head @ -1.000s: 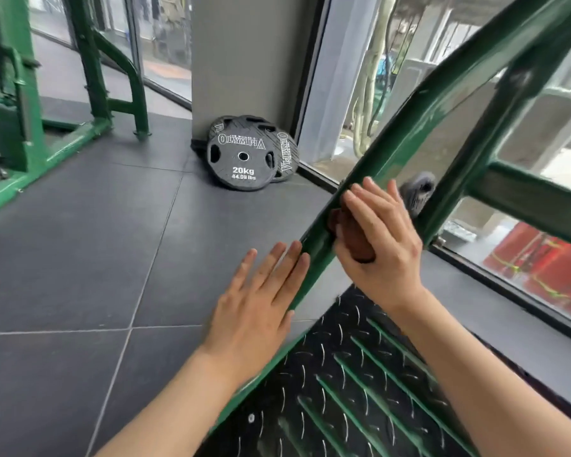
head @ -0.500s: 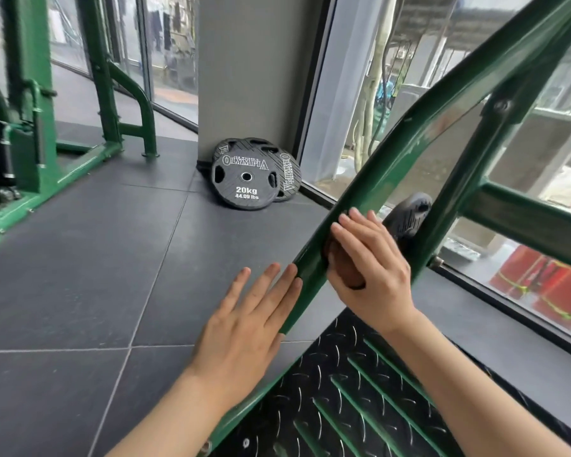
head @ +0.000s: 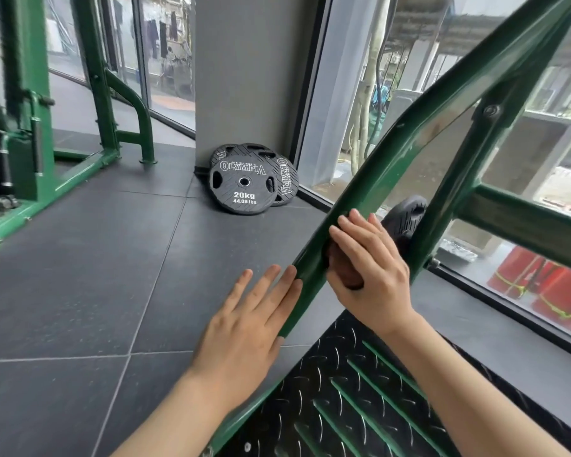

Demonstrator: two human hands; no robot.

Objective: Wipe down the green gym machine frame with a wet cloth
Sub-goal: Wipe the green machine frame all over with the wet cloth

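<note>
A slanted green frame bar (head: 419, 127) runs from the lower middle up to the top right. My right hand (head: 373, 268) presses a dark brownish cloth (head: 342, 268) against the bar's right side, fingers wrapped over the cloth; most of the cloth is hidden under the palm. My left hand (head: 248, 328) lies flat with straight fingers, its fingertips touching the bar's left side just below the cloth. A second green strut (head: 455, 179) and a crossbar (head: 521, 222) join the frame on the right.
Black diamond-plate footplate (head: 343, 397) with green ribs lies below my hands. Two black 20 kg weight plates (head: 244, 183) lean on a grey pillar. Another green machine (head: 30, 136) stands at the left. Glass windows (head: 343, 94) run along the right; dark floor tiles (head: 80, 275) spread to the left.
My right hand slid the cloth slightly down the bar and my left hand followed along it. The camera tilted, showing more of the room.
</note>
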